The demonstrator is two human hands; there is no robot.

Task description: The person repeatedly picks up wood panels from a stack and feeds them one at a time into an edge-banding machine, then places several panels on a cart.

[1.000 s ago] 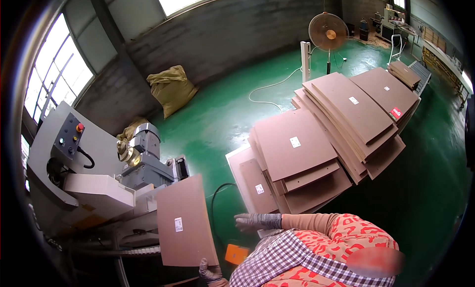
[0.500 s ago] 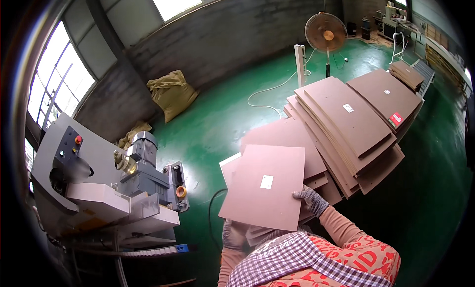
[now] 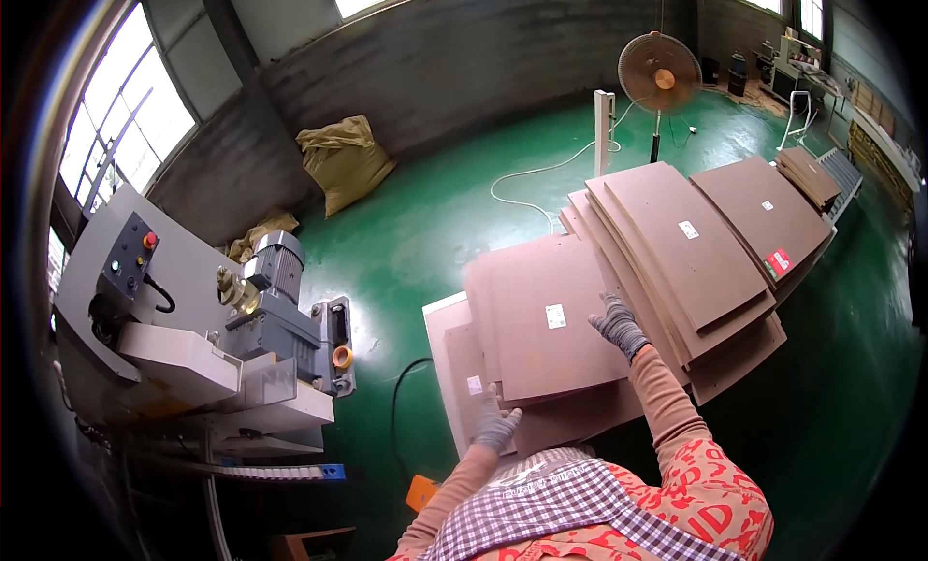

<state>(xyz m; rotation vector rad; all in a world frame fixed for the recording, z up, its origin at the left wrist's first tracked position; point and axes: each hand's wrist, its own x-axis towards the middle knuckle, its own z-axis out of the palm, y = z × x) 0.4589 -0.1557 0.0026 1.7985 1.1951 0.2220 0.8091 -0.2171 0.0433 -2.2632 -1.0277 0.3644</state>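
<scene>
A brown square board (image 3: 541, 353) with a white label lies on top of a stack at centre. My right hand (image 3: 621, 327), in a grey knit glove, is at the board's right edge, fingers stretched out and apart. My left hand (image 3: 497, 424), gloved alike, is at its near left corner, with thumb and fingers apart. Neither hand grips anything. Another labelled brown board (image 3: 452, 363) sticks out beneath on the left, above a white-edged sheet. To the right, a taller pile of larger brown boards (image 3: 681, 237) leans in a fanned stack.
At left stands a grey machine with a control box (image 3: 129, 259) and a motor (image 3: 277, 264). A floor fan (image 3: 659, 73) is behind the boards, beside a white post (image 3: 603, 131). A yellowish sack (image 3: 345, 165) rests by the wall. More boards (image 3: 764, 213) lie at far right.
The square board, held up near my body before, now lies farther forward on the stack. Both hands have moved forward and loosened from it; the view has shifted slightly.
</scene>
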